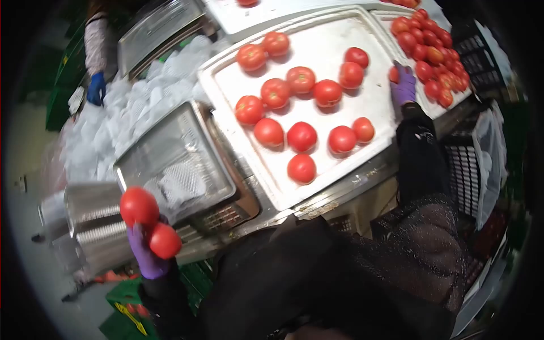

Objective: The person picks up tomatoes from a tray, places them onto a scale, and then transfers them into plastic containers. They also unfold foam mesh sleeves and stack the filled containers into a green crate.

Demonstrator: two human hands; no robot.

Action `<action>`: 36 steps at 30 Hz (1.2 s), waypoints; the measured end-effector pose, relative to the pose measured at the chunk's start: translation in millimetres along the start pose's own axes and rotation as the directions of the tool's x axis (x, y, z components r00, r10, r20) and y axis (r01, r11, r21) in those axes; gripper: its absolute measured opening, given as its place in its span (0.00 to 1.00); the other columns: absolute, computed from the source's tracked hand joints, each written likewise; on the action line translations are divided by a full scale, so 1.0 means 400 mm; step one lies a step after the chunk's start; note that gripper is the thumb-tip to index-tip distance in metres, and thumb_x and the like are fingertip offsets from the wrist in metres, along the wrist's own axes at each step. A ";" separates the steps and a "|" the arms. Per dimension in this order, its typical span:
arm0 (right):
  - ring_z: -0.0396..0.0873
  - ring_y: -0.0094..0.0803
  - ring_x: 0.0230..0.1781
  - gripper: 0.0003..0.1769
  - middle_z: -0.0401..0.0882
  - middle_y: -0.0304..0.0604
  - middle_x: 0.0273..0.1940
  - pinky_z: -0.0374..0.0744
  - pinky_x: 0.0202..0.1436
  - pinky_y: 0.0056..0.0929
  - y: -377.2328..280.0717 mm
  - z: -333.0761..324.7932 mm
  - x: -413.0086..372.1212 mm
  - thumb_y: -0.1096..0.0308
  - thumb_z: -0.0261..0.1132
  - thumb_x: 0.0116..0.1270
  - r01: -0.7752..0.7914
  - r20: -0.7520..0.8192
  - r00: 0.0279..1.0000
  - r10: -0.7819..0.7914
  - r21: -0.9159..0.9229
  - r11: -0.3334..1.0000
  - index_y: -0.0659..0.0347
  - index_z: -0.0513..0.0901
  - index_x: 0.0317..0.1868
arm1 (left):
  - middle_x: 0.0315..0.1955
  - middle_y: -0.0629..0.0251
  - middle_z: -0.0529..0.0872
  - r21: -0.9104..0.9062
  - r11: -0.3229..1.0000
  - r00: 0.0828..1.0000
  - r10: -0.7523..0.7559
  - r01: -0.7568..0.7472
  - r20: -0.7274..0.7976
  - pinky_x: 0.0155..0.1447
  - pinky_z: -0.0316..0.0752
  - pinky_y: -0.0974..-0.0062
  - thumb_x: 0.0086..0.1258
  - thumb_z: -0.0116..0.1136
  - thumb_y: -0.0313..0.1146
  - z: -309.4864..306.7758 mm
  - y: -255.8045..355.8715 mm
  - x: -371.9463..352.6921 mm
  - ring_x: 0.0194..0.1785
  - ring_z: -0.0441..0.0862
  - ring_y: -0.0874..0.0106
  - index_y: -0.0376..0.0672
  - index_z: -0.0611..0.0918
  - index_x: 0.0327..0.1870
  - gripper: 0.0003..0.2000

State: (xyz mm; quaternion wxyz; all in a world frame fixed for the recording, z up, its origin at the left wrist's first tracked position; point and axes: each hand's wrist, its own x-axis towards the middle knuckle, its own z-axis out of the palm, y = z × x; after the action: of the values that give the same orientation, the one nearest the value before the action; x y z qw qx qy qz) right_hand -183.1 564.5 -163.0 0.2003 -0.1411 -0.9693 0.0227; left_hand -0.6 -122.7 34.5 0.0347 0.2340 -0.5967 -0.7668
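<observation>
My left hand point(146, 255), in a purple glove, holds two red tomatoes at the lower left, the upper tomato point(139, 206) and the lower tomato point(165, 241). They are beside a steel pan point(209, 141) with white foam netting point(182, 180) in it. My right hand point(403, 88), also gloved in purple, reaches to the right side of a white tray point(362, 37). Its fingers are around a small tomato point(394, 74), partly hidden. Several tomatoes point(301, 137) lie spread over the tray. A dense pile of tomatoes point(433, 54) sits just beyond my right hand.
Crumpled white foam nets point(147, 90) are heaped at the left, where another person's blue-gloved hand point(96, 89) hangs. Another steel pan point(161, 37) stands behind. A black crate point(462, 170) with a plastic liner is at the right, and a green crate point(127, 297) at the lower left.
</observation>
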 end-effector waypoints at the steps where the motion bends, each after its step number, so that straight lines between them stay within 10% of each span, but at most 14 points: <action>1: 0.70 0.54 0.60 0.36 0.73 0.58 0.57 0.68 0.65 0.47 0.041 0.043 0.012 0.66 0.67 0.54 0.116 -0.098 0.988 -0.119 -0.042 0.992 0.48 0.71 0.66 | 0.48 0.55 0.77 0.178 0.981 0.997 0.068 -0.073 0.030 0.42 0.79 0.69 0.63 0.61 0.44 0.004 0.035 0.011 0.41 0.80 0.66 0.40 0.65 0.65 0.32; 3: 0.81 0.46 0.44 0.29 0.80 0.47 0.43 0.79 0.45 0.42 0.060 0.045 0.039 0.65 0.68 0.59 0.185 -0.178 0.977 -0.119 0.422 0.887 0.58 0.73 0.61 | 0.53 0.55 0.77 0.434 0.860 0.961 0.211 -0.269 0.178 0.51 0.79 0.67 0.58 0.64 0.32 -0.025 0.089 0.058 0.47 0.81 0.63 0.40 0.65 0.67 0.34; 4: 0.82 0.39 0.39 0.28 0.81 0.43 0.43 0.79 0.39 0.39 0.034 0.053 0.043 0.66 0.72 0.57 -0.347 0.246 0.925 0.290 0.860 0.375 0.59 0.74 0.58 | 0.58 0.54 0.75 0.573 0.698 0.903 0.337 -0.430 0.267 0.57 0.77 0.65 0.56 0.64 0.24 -0.039 0.106 0.085 0.53 0.80 0.62 0.40 0.65 0.68 0.36; 5: 0.82 0.34 0.34 0.27 0.82 0.43 0.42 0.78 0.35 0.34 0.000 0.030 0.044 0.58 0.69 0.60 -0.213 0.048 0.921 0.386 0.893 0.396 0.56 0.75 0.59 | 0.61 0.54 0.74 0.601 0.601 0.850 0.352 -0.527 0.393 0.59 0.76 0.64 0.54 0.65 0.23 -0.002 0.138 0.090 0.57 0.78 0.63 0.40 0.66 0.68 0.37; 7: 0.80 0.33 0.31 0.30 0.82 0.48 0.44 0.76 0.33 0.30 -0.052 -0.062 0.033 0.48 0.64 0.61 -0.499 0.459 0.781 0.424 0.866 -0.019 0.56 0.74 0.59 | 0.59 0.55 0.76 0.669 0.334 0.748 0.262 -0.663 0.610 0.57 0.78 0.64 0.52 0.68 0.26 0.000 0.166 0.128 0.56 0.80 0.61 0.41 0.68 0.67 0.37; 9: 0.79 0.35 0.30 0.34 0.82 0.53 0.47 0.74 0.31 0.28 -0.118 -0.108 0.009 0.41 0.57 0.62 -0.444 0.541 0.797 0.271 0.827 -0.344 0.57 0.74 0.60 | 0.57 0.56 0.78 0.625 -0.125 0.617 0.098 -0.770 0.780 0.54 0.80 0.63 0.49 0.71 0.29 0.022 0.185 0.165 0.55 0.81 0.56 0.43 0.69 0.66 0.38; 13: 0.75 0.38 0.37 0.31 0.75 0.60 0.56 0.76 0.40 0.31 -0.181 -0.198 -0.066 0.48 0.58 0.69 -0.575 0.493 0.805 -0.331 0.510 -0.640 0.64 0.69 0.62 | 0.55 0.58 0.80 0.356 -0.289 0.379 -0.024 -0.889 0.925 0.49 0.79 0.64 0.45 0.74 0.34 0.068 0.118 0.221 0.51 0.81 0.56 0.45 0.72 0.63 0.38; 15: 0.78 0.43 0.46 0.32 0.74 0.55 0.58 0.78 0.50 0.39 -0.238 -0.222 -0.108 0.56 0.65 0.65 -0.561 0.601 0.788 -0.135 0.610 -0.560 0.65 0.67 0.64 | 0.54 0.59 0.80 0.304 -0.292 0.325 -0.026 -0.907 0.945 0.48 0.79 0.64 0.45 0.73 0.34 0.073 0.072 0.242 0.49 0.81 0.58 0.45 0.72 0.63 0.38; 19: 0.77 0.41 0.55 0.32 0.74 0.49 0.57 0.81 0.54 0.44 -0.428 -0.356 -0.196 0.61 0.67 0.62 -0.673 0.617 0.739 -0.270 0.675 -0.301 0.65 0.68 0.64 | 0.56 0.59 0.78 0.307 -0.313 0.333 -0.031 -0.899 0.943 0.53 0.77 0.62 0.50 0.71 0.42 0.050 -0.003 0.284 0.52 0.78 0.58 0.47 0.71 0.65 0.37; 21: 0.76 0.37 0.55 0.32 0.74 0.46 0.57 0.80 0.55 0.40 -0.502 -0.405 -0.225 0.61 0.67 0.63 -0.646 0.561 0.757 -0.336 0.721 -0.251 0.64 0.69 0.64 | 0.58 0.57 0.76 0.316 -0.557 0.239 0.208 -0.768 0.948 0.58 0.73 0.61 0.53 0.67 0.52 0.058 -0.011 0.277 0.56 0.75 0.56 0.52 0.68 0.69 0.40; 25: 0.78 0.33 0.50 0.29 0.76 0.43 0.52 0.80 0.52 0.33 -0.576 -0.431 -0.267 0.58 0.68 0.63 -0.615 0.574 0.785 -0.234 0.769 -0.177 0.61 0.72 0.61 | 0.57 0.56 0.76 0.483 -0.157 0.477 0.076 -0.861 0.876 0.58 0.71 0.61 0.60 0.59 0.58 0.038 -0.009 0.316 0.54 0.73 0.53 0.55 0.62 0.74 0.40; 27: 0.78 0.28 0.50 0.28 0.77 0.42 0.52 0.79 0.52 0.27 -0.578 -0.412 -0.283 0.59 0.70 0.62 -0.420 0.471 0.855 -0.218 0.874 0.242 0.61 0.74 0.60 | 0.57 0.56 0.76 0.445 -0.188 0.447 0.038 -0.875 0.894 0.55 0.72 0.62 0.63 0.57 0.56 0.035 0.003 0.327 0.50 0.73 0.53 0.54 0.60 0.75 0.39; 33: 0.77 0.25 0.49 0.28 0.78 0.41 0.51 0.79 0.51 0.24 -0.594 -0.433 -0.355 0.61 0.69 0.63 -0.533 0.595 0.758 -0.269 0.802 0.270 0.63 0.74 0.61 | 0.53 0.61 0.78 0.468 -0.137 0.473 -0.010 -0.873 0.881 0.53 0.72 0.63 0.67 0.56 0.50 0.029 0.017 0.339 0.46 0.73 0.57 0.55 0.60 0.75 0.35; 36: 0.77 0.25 0.47 0.28 0.77 0.41 0.50 0.78 0.52 0.24 -0.631 -0.444 -0.375 0.64 0.67 0.65 -0.710 0.701 0.673 -0.238 0.701 0.057 0.65 0.71 0.63 | 0.52 0.62 0.79 0.462 -0.074 0.464 -0.022 -0.884 0.885 0.52 0.72 0.65 0.67 0.56 0.48 0.031 0.023 0.350 0.46 0.74 0.58 0.56 0.61 0.75 0.34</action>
State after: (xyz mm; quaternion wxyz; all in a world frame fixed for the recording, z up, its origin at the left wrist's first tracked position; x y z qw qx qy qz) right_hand -47.8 277.6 -31.9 -0.1323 -0.1297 -0.6435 0.7427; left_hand -132.0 -161.0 0.9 -0.0562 -0.3406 -0.9284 -0.1377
